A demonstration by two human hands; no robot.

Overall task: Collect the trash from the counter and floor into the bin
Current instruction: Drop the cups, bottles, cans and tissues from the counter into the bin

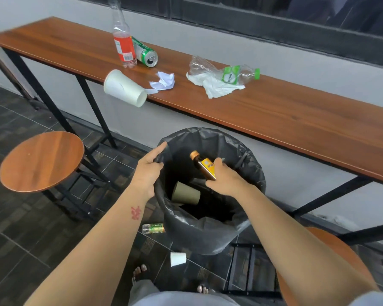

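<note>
Counter (296, 120) – bottles, can (145, 54), cup (124, 88), wrappers

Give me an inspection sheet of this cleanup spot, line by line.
Surface: wooden counter against the wall, dark tiled floor.
Job's things: bin lined with a black bag, a brown cup inside; on the counter a red-label bottle, green can, white cup overhanging the edge, crumpled paper, tissue, crushed bottle; on the floor a small bottle and small cup.
Clutter: nothing seen.
Hands: left hand holds the bag rim; right hand holds a brown bottle over the bin.
Cables: nothing seen.
Surroundings: two stools, window above.
</note>
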